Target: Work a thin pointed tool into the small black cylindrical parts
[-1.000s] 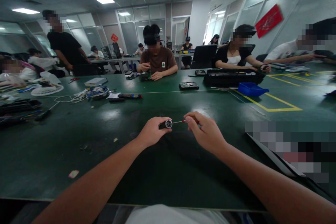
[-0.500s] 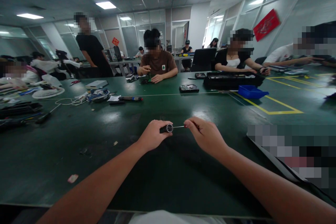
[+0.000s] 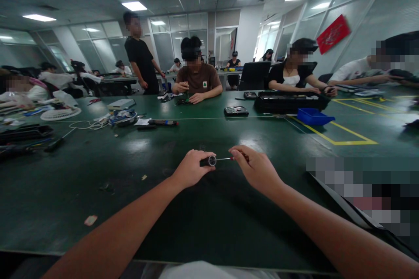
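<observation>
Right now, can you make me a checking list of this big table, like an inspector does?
surface: green table, some scraps on it
job's things: black cylinder; thin red-and-silver tool pointing at its ring end
clutter: pale scrap near left forearm
hands: left hand grips cylinder, right hand pinches tool
cables: white cable, loosely curled, far left
surroundings: blue bin; person in brown shirt opposite

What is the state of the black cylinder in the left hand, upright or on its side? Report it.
On its side: in the left hand, the black cylinder runs sideways from its silver-rimmed round end.
</observation>
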Demonstrator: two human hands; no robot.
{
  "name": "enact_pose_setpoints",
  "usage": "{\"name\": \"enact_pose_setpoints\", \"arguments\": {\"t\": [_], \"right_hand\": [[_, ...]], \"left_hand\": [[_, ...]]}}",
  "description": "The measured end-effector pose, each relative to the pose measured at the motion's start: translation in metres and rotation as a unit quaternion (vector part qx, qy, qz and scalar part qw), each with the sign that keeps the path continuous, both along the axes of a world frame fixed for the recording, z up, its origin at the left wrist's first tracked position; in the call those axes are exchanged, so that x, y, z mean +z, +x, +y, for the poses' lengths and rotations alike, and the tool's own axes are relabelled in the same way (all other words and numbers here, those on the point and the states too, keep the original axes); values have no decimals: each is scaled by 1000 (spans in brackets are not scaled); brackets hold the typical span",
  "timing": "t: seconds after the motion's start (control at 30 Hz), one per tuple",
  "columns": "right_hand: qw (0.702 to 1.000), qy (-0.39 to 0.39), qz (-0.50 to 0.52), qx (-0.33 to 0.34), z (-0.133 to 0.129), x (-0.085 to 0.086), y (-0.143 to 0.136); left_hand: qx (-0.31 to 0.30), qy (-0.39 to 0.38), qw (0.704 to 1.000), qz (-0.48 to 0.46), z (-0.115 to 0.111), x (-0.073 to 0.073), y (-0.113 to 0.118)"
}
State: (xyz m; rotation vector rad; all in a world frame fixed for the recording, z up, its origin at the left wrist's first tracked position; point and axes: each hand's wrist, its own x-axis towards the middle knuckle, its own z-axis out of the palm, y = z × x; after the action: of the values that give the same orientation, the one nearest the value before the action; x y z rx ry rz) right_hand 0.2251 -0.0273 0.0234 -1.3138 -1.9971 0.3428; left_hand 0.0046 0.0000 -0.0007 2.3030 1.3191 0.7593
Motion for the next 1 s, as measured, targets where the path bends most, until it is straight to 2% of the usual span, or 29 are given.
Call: {"name": "enact_pose_setpoints", "arguments": {"t": [0.2,0.4,0.67,0.8,1.0], "right_hand": [[999,18,24,25,-4,-1,-3],[1000,-19,21,7,0,0,0],[999,-7,28,19,-4,-1,-3],[999,-47,5,10,1,-1,1],[999,-43,19,26,0,-2,0]], "left_hand": [[10,-5,1000,-13,-1,1,-1],[19,-4,1000,-16,0,3,-1],[13,-1,1000,-3,0,2,-3],[18,2,1000,14,2,0,-2],[16,-1,1000,21,1,-1,-2]]}}
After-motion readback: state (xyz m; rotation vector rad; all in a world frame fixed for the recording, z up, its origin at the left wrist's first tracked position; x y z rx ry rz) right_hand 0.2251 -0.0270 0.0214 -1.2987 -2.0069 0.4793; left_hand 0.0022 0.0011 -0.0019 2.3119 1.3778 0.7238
